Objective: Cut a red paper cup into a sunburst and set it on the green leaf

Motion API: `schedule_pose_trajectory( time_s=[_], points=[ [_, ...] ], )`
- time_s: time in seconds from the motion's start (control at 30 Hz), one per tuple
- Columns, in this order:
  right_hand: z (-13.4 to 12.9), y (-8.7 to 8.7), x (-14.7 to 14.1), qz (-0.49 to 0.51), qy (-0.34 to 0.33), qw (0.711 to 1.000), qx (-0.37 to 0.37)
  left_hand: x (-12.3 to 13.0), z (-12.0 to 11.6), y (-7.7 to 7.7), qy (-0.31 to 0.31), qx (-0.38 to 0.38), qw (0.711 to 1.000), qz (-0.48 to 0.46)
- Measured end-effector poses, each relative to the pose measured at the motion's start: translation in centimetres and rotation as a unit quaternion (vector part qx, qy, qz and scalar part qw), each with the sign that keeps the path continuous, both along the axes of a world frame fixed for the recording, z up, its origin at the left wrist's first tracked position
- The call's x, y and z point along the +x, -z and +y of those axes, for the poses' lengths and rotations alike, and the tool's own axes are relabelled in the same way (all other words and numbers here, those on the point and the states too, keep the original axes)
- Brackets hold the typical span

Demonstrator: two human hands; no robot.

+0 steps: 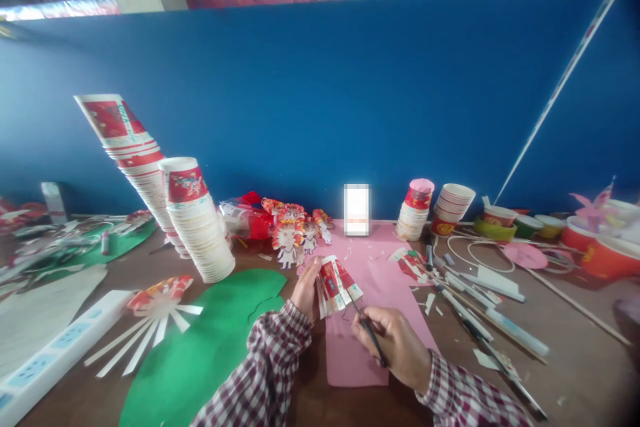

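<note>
My left hand [306,290] is closed around the side of a red and white printed paper cup [336,285], which is tilted over the pink sheet [353,370]. In my right hand [395,340] is a pair of dark-handled scissors [369,327], its narrow tip touching the cup's lower white edge. Parts of the blades and the fingers beneath are hidden. Just beyond the cup stand several paper lion-like figures [289,243] with orange and red manes. Left of my left forearm lies a cut cup [163,297] with its white strips splayed out.
Two tall stacks of paper cups [197,227] lean at the left, beside a green sheet [205,340] and a white power strip [65,343]. Shorter cup stacks [453,207] stand at the back right. Pens, brushes and paper scraps [517,330] litter the right side. A blue partition [320,93] closes off the back.
</note>
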State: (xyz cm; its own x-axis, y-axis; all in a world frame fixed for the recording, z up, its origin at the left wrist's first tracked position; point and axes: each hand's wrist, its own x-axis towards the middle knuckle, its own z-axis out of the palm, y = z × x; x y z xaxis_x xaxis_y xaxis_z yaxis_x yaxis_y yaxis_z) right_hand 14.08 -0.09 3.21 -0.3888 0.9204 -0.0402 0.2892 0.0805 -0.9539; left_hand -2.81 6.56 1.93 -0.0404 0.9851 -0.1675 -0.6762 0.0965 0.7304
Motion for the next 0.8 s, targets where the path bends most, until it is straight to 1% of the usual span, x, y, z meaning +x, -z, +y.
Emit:
schedule_pose_trajectory(
  time_s=[0.07, 0.2, 0.37, 0.43, 0.57, 0.8],
  points=[
    [0.0, -0.1, -0.1, 0.017, 0.0, 1.0, -0.011, 0.1, -0.1, -0.3, 0.004, 0.006, 1.0, -0.007],
    [0.0, -0.4, -0.4, 0.065, -0.007, 0.996, -0.065, 0.2, -0.2, -0.5, -0.008, 0.024, 1.0, -0.001],
    [0.2, -0.8, -0.3, 0.077, 0.01, 0.994, -0.074, 0.4, -0.2, 0.1, -0.004, 0.044, 0.998, 0.055],
    [0.2, -0.8, -0.3, 0.073, 0.021, 0.994, -0.078, 0.4, -0.2, 0.4, -0.002, 0.047, 0.997, 0.062],
    [0.2, -0.5, -0.2, 0.077, 0.017, 0.995, -0.063, 0.4, -0.2, 0.5, 0.0, 0.036, 0.998, 0.056],
    [0.1, -0.7, -0.1, 0.06, 0.007, 0.998, -0.02, 0.8, -0.6, -0.2, 0.015, 0.042, 0.998, 0.036]
  ],
)
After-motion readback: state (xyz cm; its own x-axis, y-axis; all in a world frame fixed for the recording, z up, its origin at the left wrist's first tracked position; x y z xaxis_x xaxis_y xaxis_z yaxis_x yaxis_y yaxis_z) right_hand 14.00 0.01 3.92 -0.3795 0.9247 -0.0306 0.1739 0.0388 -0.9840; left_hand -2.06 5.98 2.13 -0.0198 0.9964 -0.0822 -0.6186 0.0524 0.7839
